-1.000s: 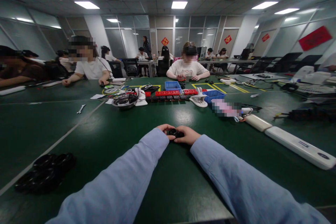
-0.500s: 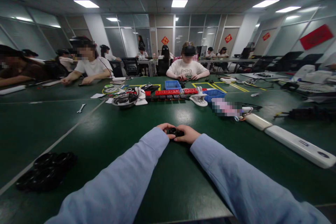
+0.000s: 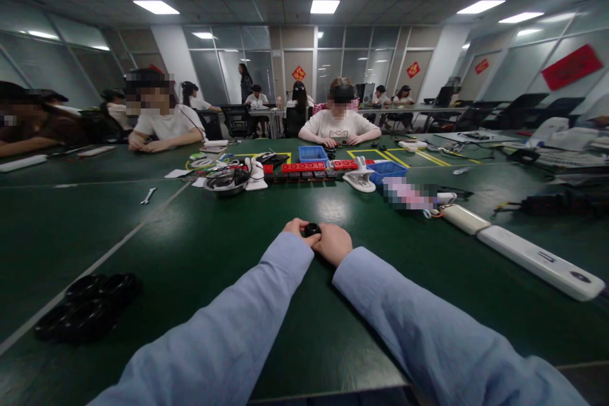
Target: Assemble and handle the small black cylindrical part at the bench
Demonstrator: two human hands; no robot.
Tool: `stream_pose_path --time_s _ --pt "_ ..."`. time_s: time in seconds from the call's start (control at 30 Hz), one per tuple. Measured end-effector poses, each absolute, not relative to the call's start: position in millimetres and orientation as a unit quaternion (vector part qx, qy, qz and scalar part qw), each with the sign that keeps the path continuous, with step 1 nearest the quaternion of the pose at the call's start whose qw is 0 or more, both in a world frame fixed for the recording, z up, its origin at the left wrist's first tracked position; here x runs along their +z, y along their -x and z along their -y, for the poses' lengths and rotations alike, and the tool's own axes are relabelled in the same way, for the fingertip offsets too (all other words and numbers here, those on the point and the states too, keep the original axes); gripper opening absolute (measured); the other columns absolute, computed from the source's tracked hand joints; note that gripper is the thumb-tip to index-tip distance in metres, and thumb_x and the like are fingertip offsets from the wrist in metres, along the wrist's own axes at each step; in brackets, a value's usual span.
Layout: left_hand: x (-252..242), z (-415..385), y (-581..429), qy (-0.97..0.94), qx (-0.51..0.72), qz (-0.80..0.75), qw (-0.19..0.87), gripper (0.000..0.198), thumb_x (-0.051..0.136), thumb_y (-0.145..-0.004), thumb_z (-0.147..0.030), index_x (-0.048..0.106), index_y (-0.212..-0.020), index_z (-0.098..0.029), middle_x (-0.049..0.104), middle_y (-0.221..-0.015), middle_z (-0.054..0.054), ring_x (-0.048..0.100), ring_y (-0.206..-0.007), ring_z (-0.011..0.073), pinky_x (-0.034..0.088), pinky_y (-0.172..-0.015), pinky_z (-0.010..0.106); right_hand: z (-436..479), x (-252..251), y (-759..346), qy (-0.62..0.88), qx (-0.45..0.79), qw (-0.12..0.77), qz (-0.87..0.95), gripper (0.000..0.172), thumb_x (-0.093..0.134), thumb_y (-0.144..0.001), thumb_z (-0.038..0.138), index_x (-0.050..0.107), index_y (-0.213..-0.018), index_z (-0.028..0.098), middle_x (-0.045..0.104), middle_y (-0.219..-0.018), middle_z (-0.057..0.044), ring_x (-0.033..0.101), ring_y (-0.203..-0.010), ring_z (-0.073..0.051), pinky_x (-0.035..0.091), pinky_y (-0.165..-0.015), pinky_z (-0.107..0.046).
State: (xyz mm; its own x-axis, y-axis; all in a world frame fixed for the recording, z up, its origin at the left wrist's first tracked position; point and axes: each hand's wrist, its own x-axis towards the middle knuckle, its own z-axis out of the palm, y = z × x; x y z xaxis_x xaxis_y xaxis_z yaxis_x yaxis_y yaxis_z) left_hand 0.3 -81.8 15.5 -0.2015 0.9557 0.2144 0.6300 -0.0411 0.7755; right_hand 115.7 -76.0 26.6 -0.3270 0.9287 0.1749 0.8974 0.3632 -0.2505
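Note:
A small black round part [image 3: 312, 229] with a hollow-looking centre is held between my two hands above the green table [image 3: 214, 216]. My left hand [image 3: 297, 228] grips its left side, thumb in front and fingers behind. Curled against its right side is my right hand [image 3: 335, 243], knuckles turned up and fingertips mostly hidden. Off to the left on the table lies a cluster of several shiny black rings [image 3: 88, 307], apart from both hands.
Ahead stand a row of red and black blocks [image 3: 304, 168], two white clamps [image 3: 360, 176] and blue bins [image 3: 387, 170]. Coiled cables [image 3: 228, 179] lie left of them, a wrench [image 3: 148, 196] farther left. A long white device [image 3: 537, 260] lies right. A co-worker [image 3: 339, 117] sits opposite.
My right hand has turned and curled in more tightly around the black part. The part now shows its round face more upward. A co-worker at the left has drawn their hands together.

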Motion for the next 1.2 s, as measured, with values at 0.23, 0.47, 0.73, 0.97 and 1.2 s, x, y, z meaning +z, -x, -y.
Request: stream_pose_path --time_s 0.23,0.47,0.73,0.97,1.2 --pt "15.7 90.5 9.5 -0.640 0.368 -0.655 0.161 0.049 0.067 -0.051 -0.037 0.050 -0.093 -0.018 0.050 -0.088 0.004 0.048 -0.081 0.0165 0.039 -0.072 0.029 67.7 33.8 -136.5 0.476 0.128 0.135 0.859 0.043 0.058 -0.056 0.050 0.050 -0.080 0.015 0.055 -0.078 -0.007 0.050 -0.067 -0.016 0.035 -0.055 -0.026" --pt "11.9 88.1 35.2 -0.705 0.292 -0.631 0.142 0.054 0.069 -0.045 -0.037 0.054 -0.095 -0.022 0.052 -0.088 0.002 0.047 -0.087 0.0192 0.036 -0.078 0.030 52.7 37.7 -164.9 0.397 0.313 0.292 0.812 0.036 0.048 -0.068 0.045 0.041 -0.086 0.014 0.044 -0.066 0.002 0.041 -0.056 -0.008 0.036 -0.054 -0.022" --pt "20.6 83.5 26.1 -0.711 0.237 -0.646 0.144 0.053 0.064 -0.046 -0.050 0.056 -0.089 -0.020 0.054 -0.086 0.004 0.047 -0.085 0.0213 0.035 -0.075 0.031 56.8 38.6 -140.4 0.393 0.165 0.334 0.841 0.035 0.050 -0.069 0.041 0.047 -0.093 0.016 0.050 -0.083 -0.004 0.045 -0.073 -0.013 0.037 -0.065 -0.027" --pt "14.3 73.8 23.8 -0.723 0.253 -0.629 0.135 0.039 0.063 -0.048 -0.049 0.058 -0.072 -0.018 0.052 -0.070 0.002 0.048 -0.071 0.0180 0.035 -0.063 0.028 54.5 42.5 -136.7 0.353 0.132 0.292 0.879 0.024 0.051 -0.070 0.036 0.055 -0.084 0.017 0.053 -0.082 -0.005 0.047 -0.080 -0.015 0.036 -0.071 -0.029" --pt "13.1 64.4 27.9 -0.746 0.261 -0.577 0.207 0.039 0.064 -0.048 -0.045 0.061 -0.075 -0.018 0.050 -0.065 0.000 0.046 -0.062 0.0141 0.034 -0.054 0.024 44.2 60.7 -143.9 0.270 0.174 0.192 0.927 0.028 0.048 -0.073 0.026 0.055 -0.099 0.016 0.055 -0.089 -0.007 0.048 -0.085 -0.016 0.036 -0.077 -0.029"
